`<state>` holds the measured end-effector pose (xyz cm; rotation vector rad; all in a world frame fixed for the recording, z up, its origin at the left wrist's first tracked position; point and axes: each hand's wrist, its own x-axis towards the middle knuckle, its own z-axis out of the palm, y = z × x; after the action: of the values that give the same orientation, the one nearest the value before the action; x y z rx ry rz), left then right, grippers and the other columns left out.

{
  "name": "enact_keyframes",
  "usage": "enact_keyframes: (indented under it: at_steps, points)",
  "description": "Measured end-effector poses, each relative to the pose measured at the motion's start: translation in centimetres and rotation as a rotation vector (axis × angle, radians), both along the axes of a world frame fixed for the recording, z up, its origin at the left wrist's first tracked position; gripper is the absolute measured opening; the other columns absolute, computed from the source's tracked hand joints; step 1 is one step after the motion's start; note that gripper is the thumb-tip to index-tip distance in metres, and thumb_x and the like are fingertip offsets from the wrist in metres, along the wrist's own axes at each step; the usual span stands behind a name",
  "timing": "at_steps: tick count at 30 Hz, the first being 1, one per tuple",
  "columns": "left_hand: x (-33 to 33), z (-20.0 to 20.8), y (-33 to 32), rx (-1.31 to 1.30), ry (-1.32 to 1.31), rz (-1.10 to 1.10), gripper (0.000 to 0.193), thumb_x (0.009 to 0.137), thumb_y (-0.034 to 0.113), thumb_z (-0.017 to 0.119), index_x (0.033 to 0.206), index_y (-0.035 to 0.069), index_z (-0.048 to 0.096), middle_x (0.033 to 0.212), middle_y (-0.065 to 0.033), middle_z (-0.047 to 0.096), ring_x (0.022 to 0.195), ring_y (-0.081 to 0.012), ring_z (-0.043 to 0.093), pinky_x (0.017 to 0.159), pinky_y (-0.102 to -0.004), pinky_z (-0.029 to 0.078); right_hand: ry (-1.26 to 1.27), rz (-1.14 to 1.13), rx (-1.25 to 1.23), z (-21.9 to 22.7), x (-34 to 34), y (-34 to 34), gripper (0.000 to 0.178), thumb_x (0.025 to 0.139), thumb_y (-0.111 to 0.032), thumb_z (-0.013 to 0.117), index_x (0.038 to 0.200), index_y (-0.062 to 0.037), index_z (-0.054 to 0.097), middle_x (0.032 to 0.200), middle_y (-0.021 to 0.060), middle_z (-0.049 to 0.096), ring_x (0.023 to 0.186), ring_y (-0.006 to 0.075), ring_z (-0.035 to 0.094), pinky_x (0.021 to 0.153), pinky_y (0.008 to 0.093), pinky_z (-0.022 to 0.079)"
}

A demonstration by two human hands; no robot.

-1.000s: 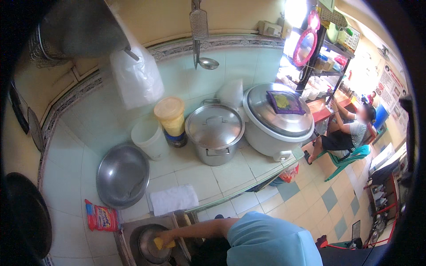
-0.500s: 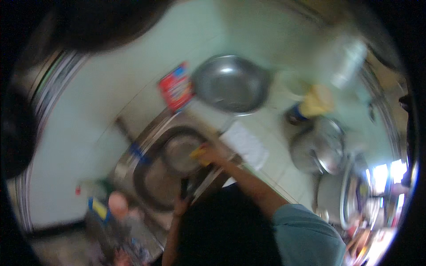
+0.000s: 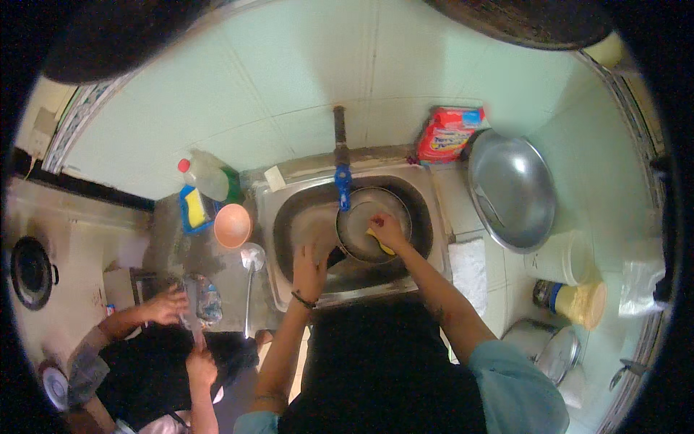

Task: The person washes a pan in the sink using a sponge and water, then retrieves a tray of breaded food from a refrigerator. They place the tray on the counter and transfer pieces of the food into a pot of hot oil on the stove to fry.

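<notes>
At the centre of the frame, a steel sink [image 3: 412,171] with a raised rim all round, set close to the tiled wall. Inside its right half, a round pan [image 3: 353,226], black handle [image 3: 335,256] toward the lower left. Over the pan's lower right, the right hand [image 3: 388,231], partly closed on a yellow sponge [image 3: 387,249]. Beside the handle, the left hand [image 3: 309,269], fingers mostly straight and pointing up the frame; cannot tell whether gripping or only touching.

For moving: a narrow gap between pan and right sink wall, a wider stretch of sink floor at left, shared with the left hand. Over the pan's upper left edge, a blue tap [image 3: 343,186], jutting into the working space. Close outside the left rim, a ladle [image 3: 249,289] and an orange bowl [image 3: 233,226]. Beyond the right rim, a white cloth [image 3: 468,269]; above it, a steel basin [image 3: 517,188]. At lower left, well apart, another person's hands [image 3: 166,305].
</notes>
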<state>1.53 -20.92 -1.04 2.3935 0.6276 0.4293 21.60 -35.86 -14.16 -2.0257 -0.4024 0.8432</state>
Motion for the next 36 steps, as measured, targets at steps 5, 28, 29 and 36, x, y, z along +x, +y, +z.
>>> enact_keyframes:
  at_steps: [5, 28, 29, 36]
  points:
    - [7.4, 11.7, 0.4, -0.029, -0.219, -0.262, 0.015, 0.084, 0.012, 0.055, 0.095, 0.002, 0.052, 0.092, -0.0178, 0.057, 0.082, -0.0343, 0.058, 0.071, -0.0377, 0.047, 0.591, -0.242, 0.641, -0.5, -0.4, 6.0, 0.019, 0.087, -0.02, 0.055, 0.095, -0.0036, 0.059, 0.086, 0.0076, 0.062, 0.077, 0.0182, 0.059, 0.068, 0.0291, 0.049]
    - [13.0, -3.3, 1.6, -0.812, 0.158, 0.146, 0.015, 0.082, 0.015, 0.061, 0.084, 0.001, 0.062, 0.062, -0.0044, 0.058, 0.053, -0.0121, 0.053, 0.047, -0.0261, 0.04, 1.15, -0.514, 0.604, 1.2, 0.0, 8.9, 0.011, 0.09, -0.02, 0.046, 0.087, -0.0149, 0.056, 0.065, 0.0012, 0.055, 0.052, 0.0157, 0.053, 0.042, 0.0311, 0.044]
    - [12.9, -3.2, 1.5, -0.918, 0.111, 0.186, 0.013, 0.082, 0.014, 0.061, 0.083, 0.002, 0.062, 0.062, -0.0042, 0.058, 0.053, -0.0117, 0.053, 0.047, -0.0258, 0.04, 1.143, -0.526, 0.593, 1.3, 0.1, 9.2, 0.01, 0.089, -0.019, 0.046, 0.087, -0.015, 0.055, 0.065, 0.0018, 0.056, 0.053, 0.0166, 0.055, 0.043, 0.032, 0.046]
    - [12.9, -3.4, 0.7, -1.215, -0.259, 0.287, 0.01, 0.08, 0.01, 0.057, 0.083, 0.002, 0.063, 0.07, -0.0065, 0.062, 0.059, -0.012, 0.057, 0.05, -0.0257, 0.043, 1.063, -0.665, 0.678, 4.0, -1.2, 11.7, 0.018, 0.089, -0.025, 0.054, 0.074, -0.0138, 0.055, 0.056, -0.0015, 0.047, 0.041, 0.0126, 0.042, 0.036, 0.0266, 0.033]
